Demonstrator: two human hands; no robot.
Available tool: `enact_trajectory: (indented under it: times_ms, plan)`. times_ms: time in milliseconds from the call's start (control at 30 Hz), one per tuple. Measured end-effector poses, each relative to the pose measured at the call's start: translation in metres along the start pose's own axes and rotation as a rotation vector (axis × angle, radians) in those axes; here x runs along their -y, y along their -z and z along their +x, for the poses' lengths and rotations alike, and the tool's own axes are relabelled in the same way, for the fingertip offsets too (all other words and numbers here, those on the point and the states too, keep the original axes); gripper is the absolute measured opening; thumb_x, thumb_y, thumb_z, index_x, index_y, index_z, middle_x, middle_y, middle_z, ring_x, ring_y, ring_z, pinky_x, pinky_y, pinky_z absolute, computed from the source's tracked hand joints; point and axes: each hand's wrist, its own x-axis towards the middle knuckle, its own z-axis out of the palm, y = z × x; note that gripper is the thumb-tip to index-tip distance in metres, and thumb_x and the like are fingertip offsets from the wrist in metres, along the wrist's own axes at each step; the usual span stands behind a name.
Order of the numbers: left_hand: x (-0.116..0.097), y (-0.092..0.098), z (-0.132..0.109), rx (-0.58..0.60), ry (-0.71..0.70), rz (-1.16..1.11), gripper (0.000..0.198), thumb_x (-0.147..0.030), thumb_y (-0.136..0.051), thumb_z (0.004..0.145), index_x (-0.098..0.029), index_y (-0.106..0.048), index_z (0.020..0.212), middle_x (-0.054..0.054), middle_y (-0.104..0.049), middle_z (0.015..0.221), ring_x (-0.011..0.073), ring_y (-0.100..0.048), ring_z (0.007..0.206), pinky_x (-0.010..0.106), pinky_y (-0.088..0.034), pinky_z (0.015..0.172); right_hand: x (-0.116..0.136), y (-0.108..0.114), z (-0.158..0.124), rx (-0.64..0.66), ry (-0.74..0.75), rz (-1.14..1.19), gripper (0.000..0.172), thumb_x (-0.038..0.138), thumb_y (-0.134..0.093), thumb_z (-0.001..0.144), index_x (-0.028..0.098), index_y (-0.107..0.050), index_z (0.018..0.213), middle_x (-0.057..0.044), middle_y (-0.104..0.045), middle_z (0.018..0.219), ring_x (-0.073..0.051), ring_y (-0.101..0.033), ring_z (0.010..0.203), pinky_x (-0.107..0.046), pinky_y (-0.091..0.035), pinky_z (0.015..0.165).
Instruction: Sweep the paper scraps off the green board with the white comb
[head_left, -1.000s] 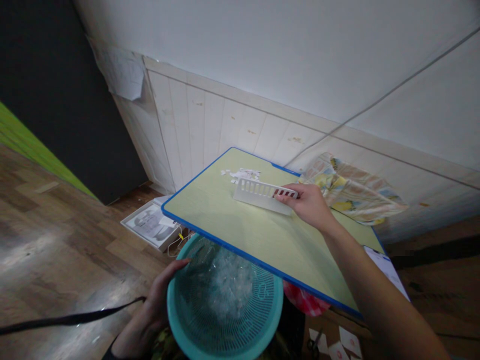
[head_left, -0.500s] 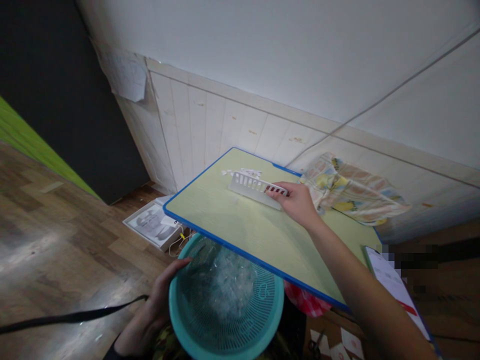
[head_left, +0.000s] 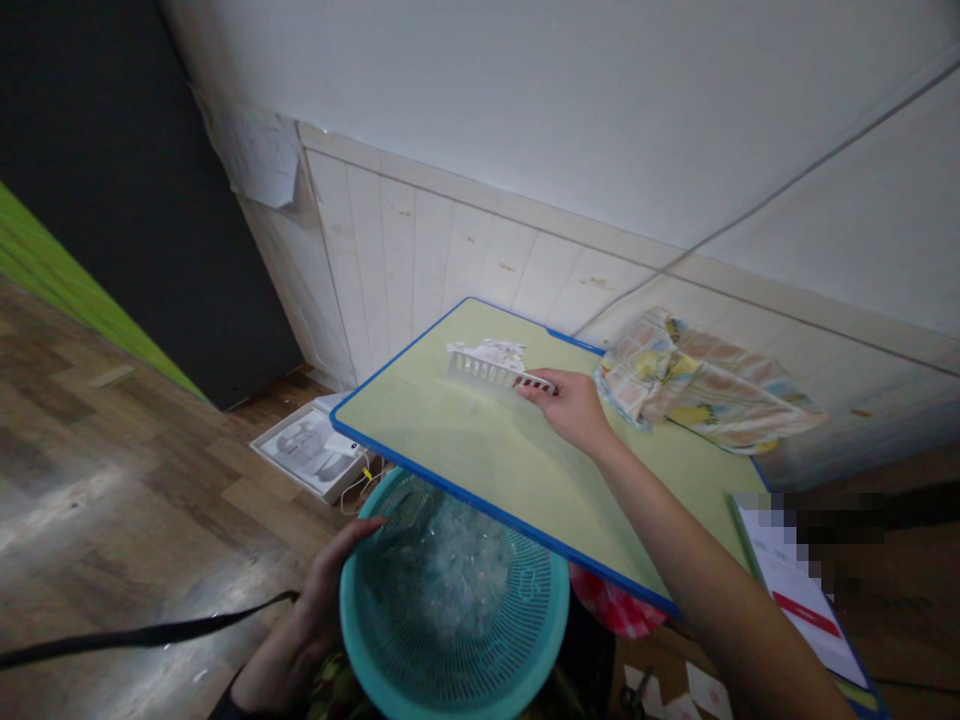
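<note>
The table [head_left: 420, 410], mid-frame, is flat and pale yellow with a blue edge. The basket [head_left: 556, 620], bottom middle, is round with tiny slots and clear, shiny scraps [head_left: 463, 568] inside. Near the center, the white strip [head_left: 480, 371] is long with a row of holes, beside some flat white bits [head_left: 501, 351]. My right arm stretches from the lower right, my right hand [head_left: 576, 415] pinching the strip's end. My left hand [head_left: 328, 578] grips the basket's left rim.

The right hand [head_left: 574, 408] has moved the slotted white strip [head_left: 491, 372] farther left.
</note>
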Motion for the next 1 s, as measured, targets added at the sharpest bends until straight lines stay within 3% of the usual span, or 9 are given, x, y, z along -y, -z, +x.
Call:
enact_trajectory:
  times_ms: [200,333,433,700,867,1000]
  plan:
    - [0.001,0.003,0.002,0.018,-0.019,0.018,0.017,-0.016,-0.063,0.086,-0.007,-0.077,0.084,0.014,-0.079,0.062,0.0275,-0.075,0.053,0.037,-0.063,0.058,0.005,0.014,-0.025,0.102,0.008,0.027,0.020,0.030,-0.067,0.085,0.022,-0.081,0.097,-0.003,-0.080,0.088,-0.020,-0.071,0.073,-0.029,-0.049,0.067]
    - [0.001,0.004,0.003,0.056,-0.037,0.026,0.020,-0.016,-0.063,0.087,-0.007,-0.077,0.075,0.015,-0.080,0.064,0.0259,-0.075,0.054,0.035,-0.063,0.058,-0.001,0.034,-0.045,0.033,-0.040,0.043,0.021,0.033,-0.069,0.084,0.021,-0.081,0.096,-0.005,-0.080,0.092,-0.022,-0.072,0.077,-0.031,-0.052,0.070]
    - [0.001,0.003,0.003,0.052,-0.034,0.031,0.018,-0.015,-0.064,0.086,-0.009,-0.076,0.073,0.014,-0.080,0.064,0.0257,-0.075,0.054,0.034,-0.063,0.058,-0.003,0.046,-0.058,-0.037,-0.044,0.068,0.020,0.034,-0.071,0.083,0.021,-0.080,0.095,-0.005,-0.080,0.091,-0.023,-0.073,0.079,-0.032,-0.055,0.072]
    - [0.004,0.003,0.008,0.023,-0.030,0.026,0.018,-0.015,-0.062,0.087,-0.006,-0.077,0.091,0.014,-0.080,0.063,0.0294,-0.076,0.056,0.038,-0.064,0.057,-0.004,0.068,-0.088,0.063,-0.060,0.018,0.016,0.032,-0.071,0.083,0.024,-0.081,0.093,-0.004,-0.081,0.091,-0.023,-0.075,0.077,-0.030,-0.057,0.068]
    - [0.005,0.001,0.006,0.035,-0.021,0.033,0.020,-0.015,-0.060,0.088,-0.007,-0.076,0.078,0.015,-0.079,0.061,0.0286,-0.076,0.053,0.036,-0.063,0.055,-0.001,0.084,-0.097,-0.003,-0.040,-0.074,0.015,0.030,-0.070,0.084,0.023,-0.081,0.092,-0.003,-0.081,0.088,-0.022,-0.075,0.075,-0.028,-0.059,0.065]
    - [0.005,-0.002,0.004,0.034,-0.014,0.043,0.024,-0.015,-0.058,0.090,-0.006,-0.076,0.077,0.016,-0.079,0.063,0.0284,-0.076,0.054,0.037,-0.064,0.057,-0.001,0.088,-0.102,0.030,-0.045,-0.050,0.014,0.027,-0.070,0.083,0.023,-0.081,0.092,-0.002,-0.081,0.089,-0.021,-0.076,0.076,-0.027,-0.060,0.066]
